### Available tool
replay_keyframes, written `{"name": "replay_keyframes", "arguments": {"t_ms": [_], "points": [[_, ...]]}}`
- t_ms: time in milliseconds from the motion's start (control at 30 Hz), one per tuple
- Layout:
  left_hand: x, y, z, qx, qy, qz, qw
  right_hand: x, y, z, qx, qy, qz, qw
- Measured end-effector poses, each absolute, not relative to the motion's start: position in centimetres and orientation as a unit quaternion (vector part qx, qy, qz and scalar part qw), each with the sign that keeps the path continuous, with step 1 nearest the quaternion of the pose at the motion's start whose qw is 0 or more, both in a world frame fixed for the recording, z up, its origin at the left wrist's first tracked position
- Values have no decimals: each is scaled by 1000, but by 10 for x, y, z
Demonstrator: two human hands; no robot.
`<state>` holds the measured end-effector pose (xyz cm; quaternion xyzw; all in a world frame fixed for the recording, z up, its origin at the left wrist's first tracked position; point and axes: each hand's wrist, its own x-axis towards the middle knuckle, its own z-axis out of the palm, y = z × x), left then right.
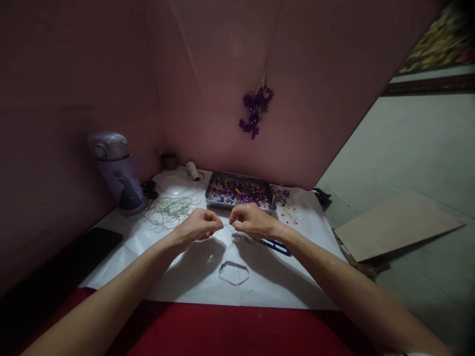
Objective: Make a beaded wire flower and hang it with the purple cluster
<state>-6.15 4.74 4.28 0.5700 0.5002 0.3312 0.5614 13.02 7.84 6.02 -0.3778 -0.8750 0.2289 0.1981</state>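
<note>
My left hand (202, 223) and my right hand (252, 220) face each other above the white sheet, fingertips pinched and a small gap apart. A thin thread (227, 226) runs between them, held at both sides; whether a bead is on it is too small to tell. Just beyond my hands lies a metal tray (241, 207) of purple, clear and red beads (230, 190). Below my right wrist rest blue-handled scissors (278, 246), their blades partly hidden. Nearer me on the sheet is a thin, roughly six-sided outline (234, 273), perhaps a loop or mark.
Tangled greenish thread (172, 210) lies left, beside a purple bottle (120, 173). A thread spool (193, 171) and small brown pot (169, 161) stand behind. Loose beads (289, 215) lie right of the tray. Purple beadwork (256, 111) hangs on the pink wall; cardboard (397, 227) lies right.
</note>
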Motion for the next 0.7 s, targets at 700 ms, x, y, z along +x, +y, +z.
{"name": "replay_keyframes", "arguments": {"t_ms": [700], "points": [[-61, 47, 38, 448, 411, 415, 677, 127, 84, 46, -435, -791, 222, 369]]}}
